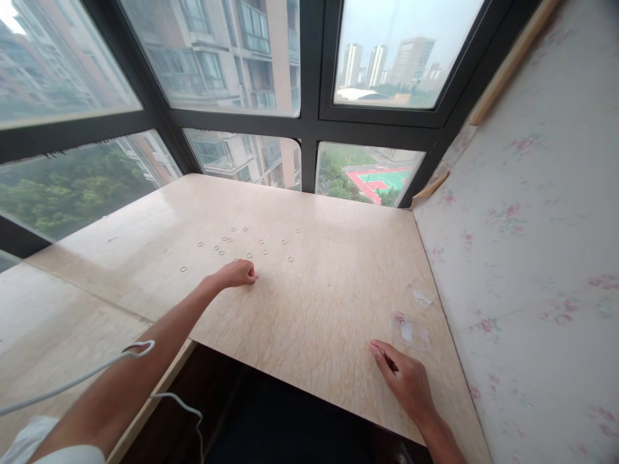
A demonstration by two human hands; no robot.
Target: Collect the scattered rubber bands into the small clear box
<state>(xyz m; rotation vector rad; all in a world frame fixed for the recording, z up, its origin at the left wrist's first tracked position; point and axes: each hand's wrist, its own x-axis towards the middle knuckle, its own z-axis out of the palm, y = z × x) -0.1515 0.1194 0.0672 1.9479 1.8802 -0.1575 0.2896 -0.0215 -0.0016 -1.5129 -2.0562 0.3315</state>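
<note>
Several small thin rings, among them one ring (183, 269) at the left and another ring (291, 259) at the right, lie scattered on the marble-patterned surface (309, 309). My left hand (238, 274) is closed low over the near side of this scatter, and a bit of a small ring (256, 278) shows at its fingertips. Near the right edge my right hand (406, 374) rests with thumb and forefinger pressed together and the other fingers curled; whatever may be inside is hidden. Just beyond it sits a clear plastic box (418, 335).
Behind the box lies another clear plastic piece (420, 295), beside the flowered wall (522, 277). Dark window frames (309, 129) border the far side. A white cable (82, 377) passes over my left forearm. Below the front edge is a dark gap (271, 412).
</note>
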